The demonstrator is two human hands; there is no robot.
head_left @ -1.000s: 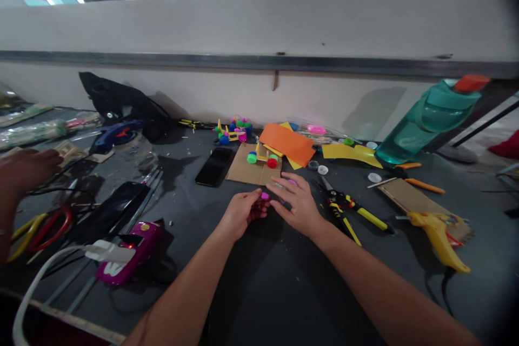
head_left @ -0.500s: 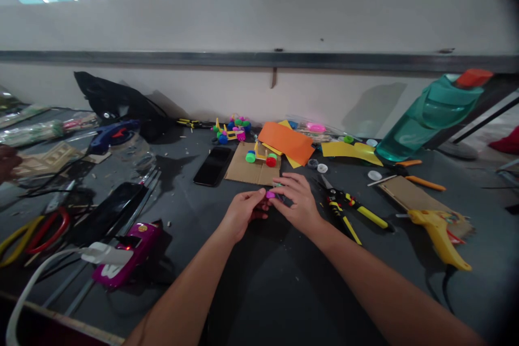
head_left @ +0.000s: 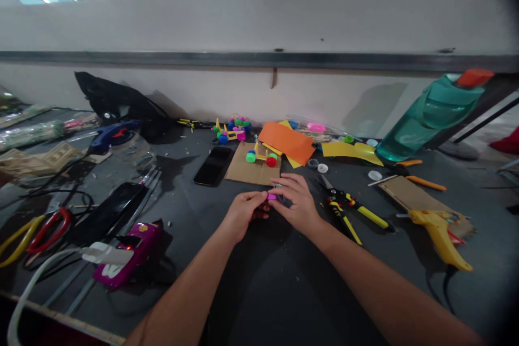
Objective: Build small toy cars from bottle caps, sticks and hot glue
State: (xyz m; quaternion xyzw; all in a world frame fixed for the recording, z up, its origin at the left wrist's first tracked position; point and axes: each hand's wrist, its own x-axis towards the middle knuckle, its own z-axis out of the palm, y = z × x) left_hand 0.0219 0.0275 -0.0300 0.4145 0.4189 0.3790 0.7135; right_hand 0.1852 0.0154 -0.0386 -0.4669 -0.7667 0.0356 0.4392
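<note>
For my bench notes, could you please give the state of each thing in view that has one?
Magenta piece, held between the left hand and right hand
Power block, plug inserted, red light lit
Middle phone, screen dark
Teal bottle, capped
Glue gun, on its side
Wheeled toy, resting on cardboard
Yellow strip, curled

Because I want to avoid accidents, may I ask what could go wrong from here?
The small pink piece between the hands could slip onto the dark table. The yellow-and-black pliers lie close to the right one, so a sideways move might knock them. The yellow glue gun might burn a finger, if it is hot; the picture cannot show that.
</note>
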